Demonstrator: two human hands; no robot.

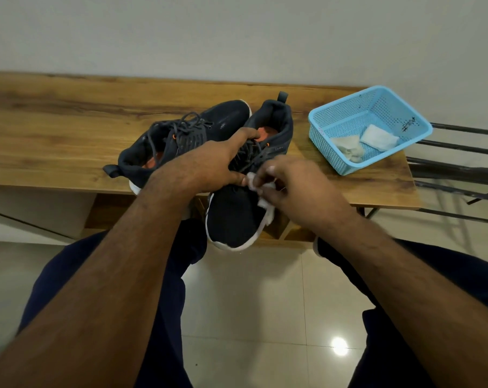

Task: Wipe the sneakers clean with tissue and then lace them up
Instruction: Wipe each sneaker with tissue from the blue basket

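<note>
Two dark navy sneakers with white soles sit on a wooden bench (pixel 69 130). The left sneaker (pixel 181 135) lies with its heel toward me at the left. The right sneaker (pixel 237 214) points its toe at me and hangs over the bench's front edge. My left hand (pixel 215 163) grips the right sneaker across its laces, fingers reaching into the opening. My right hand (pixel 290 186) pinches a white tissue (pixel 261 191) against that sneaker's right side, just above the toe.
A light blue plastic basket (pixel 335 119) stands at the bench's right end with two used tissues (pixel 377 138) inside. Black metal bars (pixel 458 169) run beyond the bench on the right. My knees in dark trousers are below, over a glossy tiled floor.
</note>
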